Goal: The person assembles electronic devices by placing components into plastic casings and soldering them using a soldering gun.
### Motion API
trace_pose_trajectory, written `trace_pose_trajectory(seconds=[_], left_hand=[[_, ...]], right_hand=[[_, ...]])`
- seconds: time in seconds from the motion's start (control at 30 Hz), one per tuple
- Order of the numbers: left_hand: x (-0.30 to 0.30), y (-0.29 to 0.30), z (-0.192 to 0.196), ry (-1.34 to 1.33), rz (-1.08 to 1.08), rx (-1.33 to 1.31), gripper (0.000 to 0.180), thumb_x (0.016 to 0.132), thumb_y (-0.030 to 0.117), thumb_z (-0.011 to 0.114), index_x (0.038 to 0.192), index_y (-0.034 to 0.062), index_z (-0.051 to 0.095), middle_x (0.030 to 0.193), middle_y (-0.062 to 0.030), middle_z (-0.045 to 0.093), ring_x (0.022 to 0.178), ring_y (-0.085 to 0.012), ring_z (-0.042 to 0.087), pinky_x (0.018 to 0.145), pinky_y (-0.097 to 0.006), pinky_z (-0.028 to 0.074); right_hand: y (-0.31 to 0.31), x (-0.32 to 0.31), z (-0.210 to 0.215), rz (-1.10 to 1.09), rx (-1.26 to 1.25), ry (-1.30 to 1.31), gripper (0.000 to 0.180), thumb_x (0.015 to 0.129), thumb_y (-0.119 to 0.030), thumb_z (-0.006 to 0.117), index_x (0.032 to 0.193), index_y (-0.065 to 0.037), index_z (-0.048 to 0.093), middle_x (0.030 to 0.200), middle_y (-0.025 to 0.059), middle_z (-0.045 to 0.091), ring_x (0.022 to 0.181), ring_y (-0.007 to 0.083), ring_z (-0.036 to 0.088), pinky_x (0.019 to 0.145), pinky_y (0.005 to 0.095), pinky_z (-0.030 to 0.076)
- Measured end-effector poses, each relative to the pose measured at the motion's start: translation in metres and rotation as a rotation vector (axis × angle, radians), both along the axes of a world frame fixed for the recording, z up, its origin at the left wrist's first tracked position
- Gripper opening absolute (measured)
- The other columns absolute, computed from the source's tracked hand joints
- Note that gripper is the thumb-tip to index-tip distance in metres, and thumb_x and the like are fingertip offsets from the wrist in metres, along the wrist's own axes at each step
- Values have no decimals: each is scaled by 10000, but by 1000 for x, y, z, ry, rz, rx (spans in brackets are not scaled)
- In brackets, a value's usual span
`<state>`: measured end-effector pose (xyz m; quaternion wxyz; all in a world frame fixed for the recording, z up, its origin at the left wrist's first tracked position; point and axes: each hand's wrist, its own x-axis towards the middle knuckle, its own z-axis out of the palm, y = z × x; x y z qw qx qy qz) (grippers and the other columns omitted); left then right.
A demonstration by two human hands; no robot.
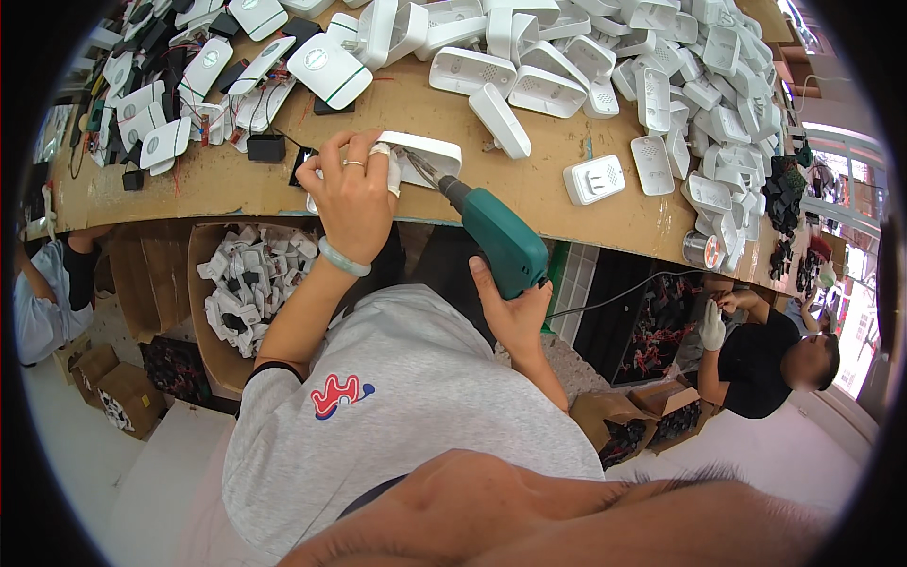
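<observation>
At the table's near edge, my left hand [354, 184] is closed on a white plastic housing [430, 151], with white wrapping on one finger. The housing's open side shows beside my fingers, which hide its left part. My right hand [515, 317] is wrapped round the rear of a green corded power tool [505, 241] with a black nose and a tapering metal tip. That tip reaches into the housing, close to my left fingers; the exact contact point is too small to make out. A white plug unit with flat prongs [593, 180] lies to the right.
White plastic shells [652, 99] are heaped along the far right of the table [378, 113]. White devices with wires and black boxes [203, 71] crowd the left. A cardboard box of white parts [213, 326] stands below; a spool [701, 250] sits near a co-worker [770, 359].
</observation>
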<state>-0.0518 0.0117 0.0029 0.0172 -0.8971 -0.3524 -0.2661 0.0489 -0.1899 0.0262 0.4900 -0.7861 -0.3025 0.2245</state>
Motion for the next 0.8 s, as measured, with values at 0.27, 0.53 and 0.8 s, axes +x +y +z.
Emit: trace_pose_trajectory(seconds=[0.27, 0.53, 0.8], left_hand=[[0, 0, 0, 5, -5, -7, 153, 776, 107, 726, 909, 46, 685, 1170, 4, 666, 1110, -253, 546, 918, -435, 330], [1, -2, -2, -52, -19, -41, 168, 791, 91, 723, 946, 38, 682, 1158, -27, 673, 1092, -271, 563, 904, -427, 358], [-8, -3, -7, -201, -56, -98, 150, 854, 131, 694, 946, 24, 642, 1027, -105, 667, 888, -305, 615, 824, -419, 434]], right_hand=[[-8, -3, 4, -47, 39, 42, 238, 856, -138, 796, 1012, 5, 687, 811, 83, 712, 702, 117, 633, 656, 265, 501], [-27, -1, 12, -89, 169, 89, 257, 882, -32, 731, 1103, 43, 625, 762, 37, 630, 580, 79, 554, 516, 229, 442], [-24, 0, 30, -206, 323, 160, 316, 911, 12, 662, 1198, 60, 538, 959, 130, 633, 562, 118, 537, 489, 262, 436]])
